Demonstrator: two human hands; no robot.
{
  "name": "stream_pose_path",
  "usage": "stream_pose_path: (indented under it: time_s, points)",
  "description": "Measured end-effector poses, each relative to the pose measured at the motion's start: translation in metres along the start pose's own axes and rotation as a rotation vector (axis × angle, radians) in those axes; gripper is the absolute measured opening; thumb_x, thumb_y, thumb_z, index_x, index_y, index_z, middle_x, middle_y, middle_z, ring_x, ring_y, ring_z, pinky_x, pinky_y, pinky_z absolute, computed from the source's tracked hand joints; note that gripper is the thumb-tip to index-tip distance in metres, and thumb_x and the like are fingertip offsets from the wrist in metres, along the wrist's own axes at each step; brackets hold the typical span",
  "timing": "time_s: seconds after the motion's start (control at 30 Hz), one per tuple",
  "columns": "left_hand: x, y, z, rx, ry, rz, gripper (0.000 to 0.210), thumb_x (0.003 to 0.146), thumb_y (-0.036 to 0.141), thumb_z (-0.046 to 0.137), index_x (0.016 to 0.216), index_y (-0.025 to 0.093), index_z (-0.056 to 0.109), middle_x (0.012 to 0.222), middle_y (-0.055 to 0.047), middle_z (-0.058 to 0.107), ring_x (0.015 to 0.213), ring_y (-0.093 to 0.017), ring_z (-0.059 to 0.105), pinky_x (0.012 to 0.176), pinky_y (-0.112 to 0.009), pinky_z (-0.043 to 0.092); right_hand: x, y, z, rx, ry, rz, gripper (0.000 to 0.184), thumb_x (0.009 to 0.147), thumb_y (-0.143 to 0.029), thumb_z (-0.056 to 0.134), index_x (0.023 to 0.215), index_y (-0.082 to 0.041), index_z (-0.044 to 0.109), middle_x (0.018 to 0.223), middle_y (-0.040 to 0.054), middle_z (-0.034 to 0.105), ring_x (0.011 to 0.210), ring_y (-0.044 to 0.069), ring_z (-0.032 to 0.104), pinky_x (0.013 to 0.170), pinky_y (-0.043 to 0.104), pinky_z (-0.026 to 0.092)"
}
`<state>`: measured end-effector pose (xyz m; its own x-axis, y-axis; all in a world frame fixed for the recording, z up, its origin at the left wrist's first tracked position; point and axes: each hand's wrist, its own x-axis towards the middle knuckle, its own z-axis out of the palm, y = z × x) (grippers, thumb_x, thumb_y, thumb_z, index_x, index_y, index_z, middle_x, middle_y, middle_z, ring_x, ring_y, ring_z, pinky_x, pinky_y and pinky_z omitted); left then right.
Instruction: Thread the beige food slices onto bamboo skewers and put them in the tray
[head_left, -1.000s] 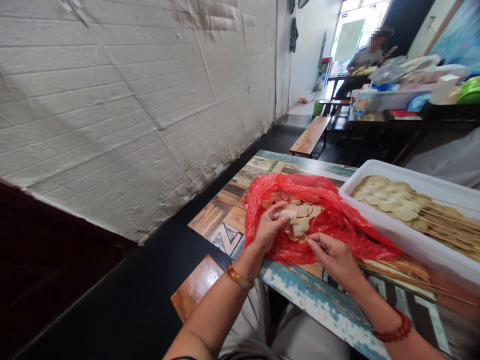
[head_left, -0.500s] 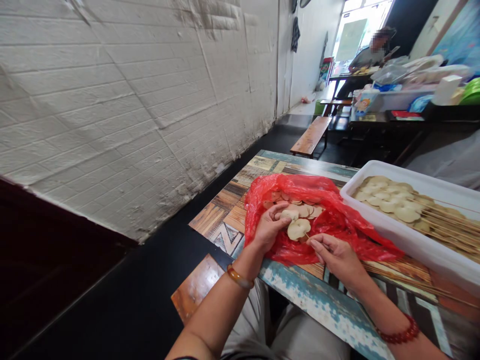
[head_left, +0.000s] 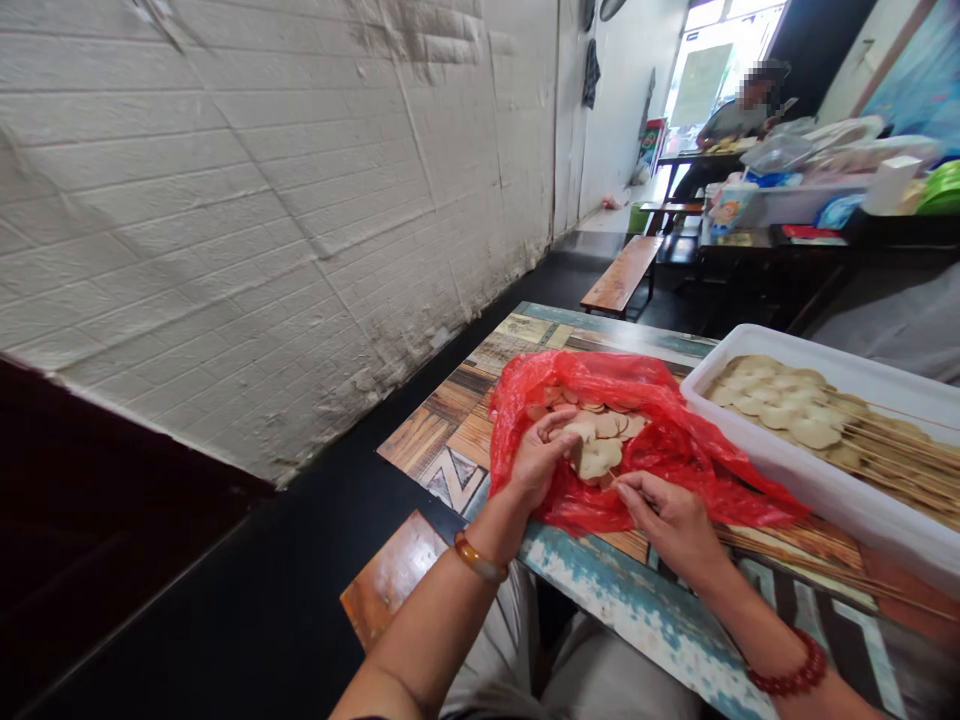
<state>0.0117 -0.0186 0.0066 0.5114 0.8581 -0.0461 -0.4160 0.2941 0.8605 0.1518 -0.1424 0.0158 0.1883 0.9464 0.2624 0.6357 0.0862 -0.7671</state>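
My left hand (head_left: 534,467) is closed on a thin, pale round slice, held by its edge between thumb and fingers. Against it, partly overlapping, is another pale slice (head_left: 598,460) on the tip of a thin wooden skewer (head_left: 614,475). The skewer's near end is pinched by the thumb and fingers of my right hand (head_left: 671,520), and most of its length is hidden. Both hands are over an open red plastic bag (head_left: 667,400), where several loose round slices (head_left: 609,424) lie. What food the slices are, I cannot tell.
On the right stands a white plastic tub (head_left: 750,338) with many skewered slices (head_left: 787,395). Bare skewers (head_left: 840,568) lie on the patterned table (head_left: 465,405) before it. A bench (head_left: 621,275), a cluttered table and a seated person (head_left: 739,120) are farther back. A white wall (head_left: 300,200) runs along the left.
Between my hands, the slice in the left and the one on the skewer have come closer together and now overlap more. Both hands have barely shifted.
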Motion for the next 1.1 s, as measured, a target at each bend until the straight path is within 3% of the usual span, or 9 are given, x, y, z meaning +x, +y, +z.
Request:
stream_pose_path:
  time_s: [0.4,0.83,1.1]
  points:
    - [0.0016,-0.0019,-0.0027,0.014,0.010,0.018,0.056,0.061,0.028,0.077,0.112,0.013,0.058,0.065,0.001,0.061,0.058,-0.008,0.052,0.060,-0.020,0.036,-0.0003,0.0020,0.0046,0.017,-0.005,0.018,0.028,0.087,-0.035,0.043,0.082,-0.017,0.064,0.067,0.0020,0.064,0.062,0.015,0.059,0.060,0.024,0.045]
    - [0.0002,0.0003,-0.0003,0.041,0.027,0.038,0.054,0.062,0.030,0.074,0.111,0.013,0.058,0.058,0.004,0.053,0.051,-0.005,0.042,0.055,-0.019,0.031,-0.0002,0.0030,0.0043,0.021,-0.027,0.034,0.031,0.088,-0.037,0.042,0.083,-0.016,0.065,0.067,0.0020,0.063,0.061,0.015,0.058,0.060,0.024,0.044]
    - [0.0035,-0.0057,-0.0044,0.038,0.025,0.027,0.054,0.062,0.031,0.075,0.110,0.014,0.058,0.063,0.002,0.057,0.060,-0.009,0.050,0.062,-0.021,0.035,0.0001,0.0052,0.0035,0.003,-0.042,0.007,0.030,0.088,-0.037,0.042,0.083,-0.018,0.065,0.070,0.0021,0.065,0.065,0.015,0.060,0.062,0.023,0.045]
